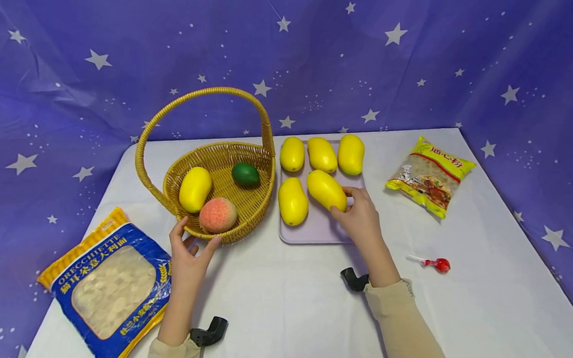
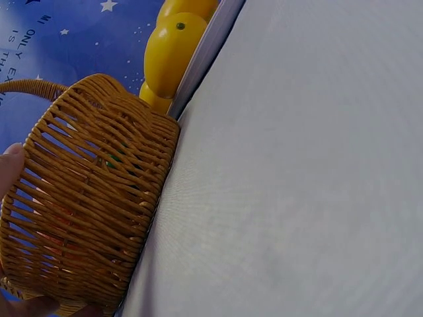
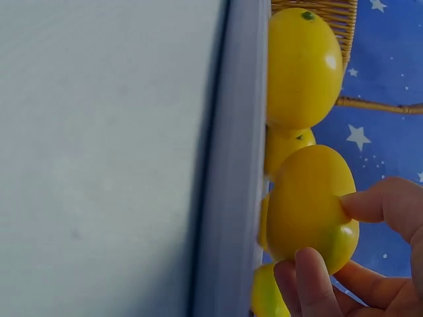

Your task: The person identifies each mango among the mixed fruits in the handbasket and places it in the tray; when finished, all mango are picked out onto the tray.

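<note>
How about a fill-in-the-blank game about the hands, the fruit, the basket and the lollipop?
1. The fruit in the person's right hand is coloured ____.
2. The number of fruits inside the basket is ____.
3. The hand at the basket is the person's ____ one.
4. The colour of the lollipop's round head is ____.

Missing words: yellow; three; left; red
</note>
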`<state>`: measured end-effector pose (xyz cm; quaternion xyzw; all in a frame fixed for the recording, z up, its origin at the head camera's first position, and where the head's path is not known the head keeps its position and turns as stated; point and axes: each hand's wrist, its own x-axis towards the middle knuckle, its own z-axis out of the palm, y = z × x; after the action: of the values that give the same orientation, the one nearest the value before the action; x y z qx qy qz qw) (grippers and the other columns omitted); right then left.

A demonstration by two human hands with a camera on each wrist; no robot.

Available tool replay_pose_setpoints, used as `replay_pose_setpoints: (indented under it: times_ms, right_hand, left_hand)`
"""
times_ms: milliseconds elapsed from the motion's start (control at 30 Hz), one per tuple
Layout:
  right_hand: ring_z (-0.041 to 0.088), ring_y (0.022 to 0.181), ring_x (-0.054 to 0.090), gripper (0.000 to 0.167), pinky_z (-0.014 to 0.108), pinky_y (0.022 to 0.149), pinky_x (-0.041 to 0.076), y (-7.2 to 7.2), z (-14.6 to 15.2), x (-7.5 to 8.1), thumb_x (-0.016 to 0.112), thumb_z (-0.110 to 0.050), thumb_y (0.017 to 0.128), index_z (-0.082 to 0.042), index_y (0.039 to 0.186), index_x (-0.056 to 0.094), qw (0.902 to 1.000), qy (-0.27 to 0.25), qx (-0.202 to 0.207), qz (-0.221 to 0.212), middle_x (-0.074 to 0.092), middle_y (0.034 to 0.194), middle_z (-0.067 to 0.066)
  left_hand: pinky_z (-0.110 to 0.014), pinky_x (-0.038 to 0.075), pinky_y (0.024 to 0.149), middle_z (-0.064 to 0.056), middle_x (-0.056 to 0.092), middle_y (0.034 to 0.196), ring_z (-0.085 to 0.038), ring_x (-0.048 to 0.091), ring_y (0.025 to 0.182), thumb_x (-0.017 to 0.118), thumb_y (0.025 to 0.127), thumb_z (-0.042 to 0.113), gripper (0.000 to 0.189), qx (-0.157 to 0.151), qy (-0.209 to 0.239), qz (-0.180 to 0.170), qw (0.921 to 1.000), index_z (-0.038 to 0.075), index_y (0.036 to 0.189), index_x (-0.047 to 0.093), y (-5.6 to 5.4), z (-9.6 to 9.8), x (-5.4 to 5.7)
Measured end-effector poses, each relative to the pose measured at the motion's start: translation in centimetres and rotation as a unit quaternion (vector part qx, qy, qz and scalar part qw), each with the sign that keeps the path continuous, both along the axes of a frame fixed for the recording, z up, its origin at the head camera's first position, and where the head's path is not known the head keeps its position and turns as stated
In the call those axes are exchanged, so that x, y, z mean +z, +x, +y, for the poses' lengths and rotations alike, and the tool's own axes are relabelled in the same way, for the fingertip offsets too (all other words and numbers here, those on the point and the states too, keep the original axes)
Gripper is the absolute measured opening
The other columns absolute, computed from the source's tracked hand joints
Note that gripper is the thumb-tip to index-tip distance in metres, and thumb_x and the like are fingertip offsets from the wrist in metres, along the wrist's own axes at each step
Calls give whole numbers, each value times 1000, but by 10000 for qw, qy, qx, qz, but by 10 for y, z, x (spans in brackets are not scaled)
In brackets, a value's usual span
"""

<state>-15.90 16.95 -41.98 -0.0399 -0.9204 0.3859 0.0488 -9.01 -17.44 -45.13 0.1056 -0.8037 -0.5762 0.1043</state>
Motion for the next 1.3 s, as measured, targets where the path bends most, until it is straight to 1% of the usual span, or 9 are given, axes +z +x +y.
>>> replay_pose_setpoints:
  times_ms: [200,333,500,667,767,933,1033,1300]
  right_hand:
    - [26,80,52,55,41,71,44,-2,1,-9,72,-20,82,0,130,55,9999,33,15,-132,54,121,17]
    - [27,82,53,55,42,72,45,-3,0,-11,72,-21,82,1,130,54,9998,48,38,-196,53,121,18]
    - [28,86,53,57,42,75,46,-2,-3,-10,73,-22,83,2,130,53,9996,13,107,-257,51,121,20]
    - [28,86,53,58,40,77,46,-1,-7,-9,75,-24,83,3,129,51,9993,-42,175,-336,52,120,21]
    - [30,89,54,58,42,78,46,-1,-8,-8,75,-26,83,2,126,50,9990,14,161,-406,53,119,21]
    - [34,97,54,56,45,83,45,-1,-9,-8,76,-28,81,1,122,49,9990,39,131,-424,53,115,21]
    - [34,97,54,57,45,83,45,-1,-10,-9,76,-28,81,1,121,48,9990,7,123,-425,53,114,21]
    - [32,94,53,58,43,79,45,-1,-12,-11,77,-29,81,2,120,47,9989,-41,131,-450,53,112,21]
  left_hand:
    - [-50,35,103,-11,28,150,-32,41,126,74,86,30,81,14,-1,8,10000,17,149,24,-1,-1,-2]
    - [-50,35,103,-12,28,149,-32,41,127,74,86,31,82,34,6,18,10000,17,149,24,-2,-1,-3]
    - [-49,35,104,-10,29,150,-31,42,126,75,85,32,82,49,-5,-31,10000,19,149,24,-1,-1,-3]
    - [-52,34,104,-10,27,152,-33,41,127,74,86,31,83,-23,26,-59,10000,20,150,22,-1,0,0]
    - [-52,34,105,-10,26,152,-34,40,127,74,86,30,83,-32,45,-41,10000,19,150,22,0,0,1]
    - [-50,35,104,-9,28,151,-32,42,126,75,85,31,82,42,-1,10,10000,17,149,25,-1,0,-2]
    - [-51,35,104,-8,28,151,-31,42,125,75,85,30,82,60,-22,18,10000,16,149,25,-2,-1,-3]
    - [-53,34,103,-10,26,153,-34,41,126,76,85,26,85,-7,42,0,10000,17,150,22,-1,-1,-2]
